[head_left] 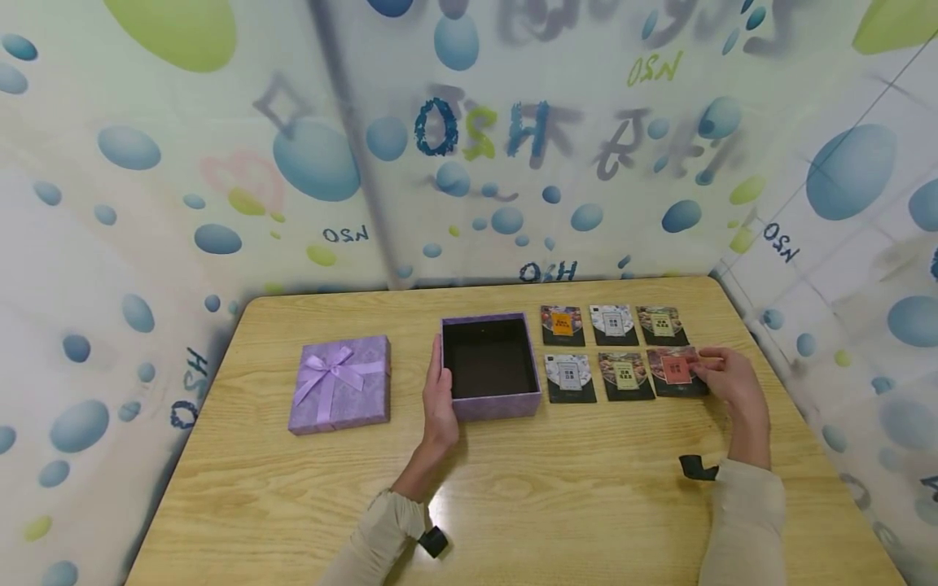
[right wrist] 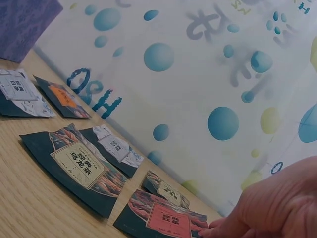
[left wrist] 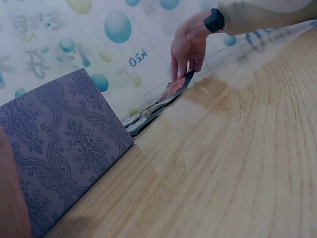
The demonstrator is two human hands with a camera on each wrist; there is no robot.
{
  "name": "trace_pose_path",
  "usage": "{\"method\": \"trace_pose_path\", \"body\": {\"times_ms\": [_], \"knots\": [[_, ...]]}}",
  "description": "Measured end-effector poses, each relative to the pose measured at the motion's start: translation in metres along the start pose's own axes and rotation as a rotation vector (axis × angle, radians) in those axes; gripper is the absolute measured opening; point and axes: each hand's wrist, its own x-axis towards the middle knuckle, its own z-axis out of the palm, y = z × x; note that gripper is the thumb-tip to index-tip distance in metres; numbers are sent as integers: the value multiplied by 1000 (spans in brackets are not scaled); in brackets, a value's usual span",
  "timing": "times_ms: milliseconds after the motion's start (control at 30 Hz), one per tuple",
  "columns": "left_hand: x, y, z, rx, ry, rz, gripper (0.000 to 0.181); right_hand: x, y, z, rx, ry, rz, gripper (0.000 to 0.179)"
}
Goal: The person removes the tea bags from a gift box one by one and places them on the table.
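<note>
A purple patterned gift box [head_left: 495,407] without its lid stands mid-table, and its dark inside shows. My left hand [head_left: 439,400] lies along the box's left wall with its fingers fairly straight, touching it; the left wrist view shows only part of this hand beside the box. Over at the right, my right hand [head_left: 729,378] pinches the right edge of a red-labelled tea sachet [head_left: 672,372]. In the left wrist view that sachet's edge looks tilted up off the table. In the right wrist view the fingertips are partly cut off at the bottom.
Several other tea sachets lie in two rows right of the box, including an orange-labelled sachet [head_left: 562,325] and a green-labelled sachet [head_left: 625,376]. Left of the box sits a purple lid with a ribbon bow [head_left: 343,384]. A patterned wall [head_left: 469,212] rises behind the wooden table [head_left: 557,505].
</note>
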Motion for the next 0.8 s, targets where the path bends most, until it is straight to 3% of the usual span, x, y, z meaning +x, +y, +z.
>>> {"method": "trace_pose_path", "body": {"times_ms": [267, 467, 800], "knots": [[0, 1, 0, 0, 5, 8, 56, 2, 1, 1, -12, -22, 34, 50], [0, 1, 0, 4, 7, 7, 56, 3, 0, 1, 8, -55, 89, 65], [0, -1, 0, 4, -5, 33, 56, 0, -4, 5, -41, -61, 70, 69]]}}
